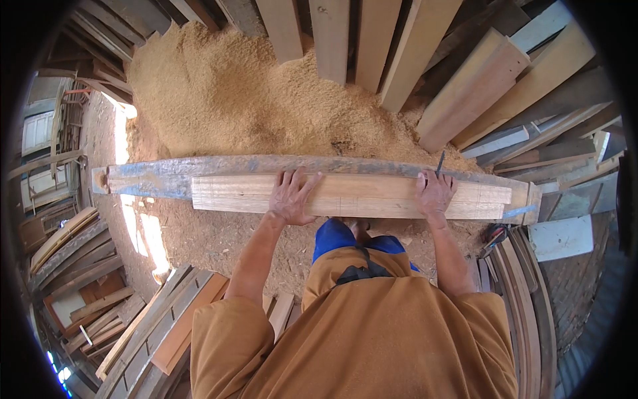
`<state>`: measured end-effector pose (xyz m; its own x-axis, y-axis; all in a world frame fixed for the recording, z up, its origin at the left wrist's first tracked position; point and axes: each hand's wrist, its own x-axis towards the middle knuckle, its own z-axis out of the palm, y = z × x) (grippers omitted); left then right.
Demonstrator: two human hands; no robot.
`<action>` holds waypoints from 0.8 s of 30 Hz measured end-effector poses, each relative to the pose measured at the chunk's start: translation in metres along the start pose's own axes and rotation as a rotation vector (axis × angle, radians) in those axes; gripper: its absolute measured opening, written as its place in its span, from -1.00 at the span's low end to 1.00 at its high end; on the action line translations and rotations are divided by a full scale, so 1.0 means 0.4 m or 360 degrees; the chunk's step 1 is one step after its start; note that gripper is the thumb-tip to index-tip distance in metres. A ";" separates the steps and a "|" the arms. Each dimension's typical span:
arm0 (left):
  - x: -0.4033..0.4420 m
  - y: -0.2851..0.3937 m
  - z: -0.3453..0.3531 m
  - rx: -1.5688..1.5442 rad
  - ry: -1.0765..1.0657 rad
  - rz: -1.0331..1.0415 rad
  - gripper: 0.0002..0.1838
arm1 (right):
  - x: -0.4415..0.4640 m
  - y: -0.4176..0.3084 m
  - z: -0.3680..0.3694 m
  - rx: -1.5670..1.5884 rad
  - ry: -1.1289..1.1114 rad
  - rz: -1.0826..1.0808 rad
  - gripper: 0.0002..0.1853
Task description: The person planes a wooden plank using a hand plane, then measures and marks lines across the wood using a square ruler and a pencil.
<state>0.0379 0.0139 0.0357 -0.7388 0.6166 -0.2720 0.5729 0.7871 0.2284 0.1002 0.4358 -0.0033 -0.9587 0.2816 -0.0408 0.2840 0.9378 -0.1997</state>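
Pale boards [372,198] lie lengthwise, edge to edge, on a long worn plank [149,178] with blue stains. Thin lines cross their upper faces. My left hand [291,197] rests on the left half of the boards, fingers spread, with the thumb toward the right and nothing held. On their right part lies my right hand [435,193], with a thin dark pencil-like stick [440,163] held between its fingers and pointing away from me. A blue strip [518,211] shows at the plank's right end, just past the boards.
Beyond the plank is a large sawdust heap [219,93]. Thick timbers [472,86] lean at the upper right. Stacked planks [159,319] stand at the lower left, others [525,292] at the lower right. A pale panel [561,238] lies at the right.
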 end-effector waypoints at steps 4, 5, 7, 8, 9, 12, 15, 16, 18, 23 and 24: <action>0.005 0.016 -0.014 0.0012 -0.0107 -0.0043 0.39 | -0.004 -0.006 -0.006 -0.0039 0.0052 -0.0010 -0.58; 0.002 0.015 -0.022 0.0022 -0.0127 -0.0072 0.39 | -0.006 0.002 0.001 -0.0051 0.0083 -0.0038 -0.59; 0.002 0.018 -0.037 0.0000 -0.0202 -0.0098 0.38 | -0.002 -0.010 0.011 -0.0028 0.0083 -0.0041 -0.60; 0.001 0.020 -0.042 -0.0013 -0.0241 -0.0112 0.38 | -0.002 -0.011 0.003 -0.0013 0.0048 -0.0006 -0.62; -0.002 0.021 -0.045 0.0005 -0.0241 -0.0114 0.38 | -0.001 -0.007 0.002 -0.0019 -0.0001 -0.0008 -0.63; 0.002 0.017 -0.042 -0.0003 -0.0207 -0.0080 0.38 | 0.002 0.006 0.018 -0.0061 -0.0029 -0.0003 -0.63; -0.007 0.005 -0.031 -0.0085 -0.0140 -0.0029 0.34 | 0.001 0.010 0.023 -0.0119 0.0051 -0.0070 -0.58; -0.009 0.002 -0.031 -0.0100 -0.0121 -0.0005 0.32 | -0.001 0.013 0.025 -0.0141 0.0086 -0.0103 -0.56; -0.011 -0.005 -0.031 -0.0133 -0.0118 0.0035 0.28 | 0.001 0.020 0.027 -0.0132 -0.0023 -0.0050 -0.55; -0.019 -0.021 -0.019 -0.0195 0.0002 0.0132 0.17 | -0.006 0.005 0.021 -0.0209 -0.0043 0.0072 -0.52; -0.019 -0.023 -0.023 -0.0218 -0.0009 0.0147 0.15 | -0.011 0.019 0.042 -0.0284 -0.0003 0.0077 -0.50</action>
<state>0.0350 0.0017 0.0441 -0.6828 0.6869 -0.2490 0.5844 0.7180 0.3781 0.1063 0.4384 -0.0211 -0.9439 0.3269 -0.0480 0.3281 0.9444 -0.0205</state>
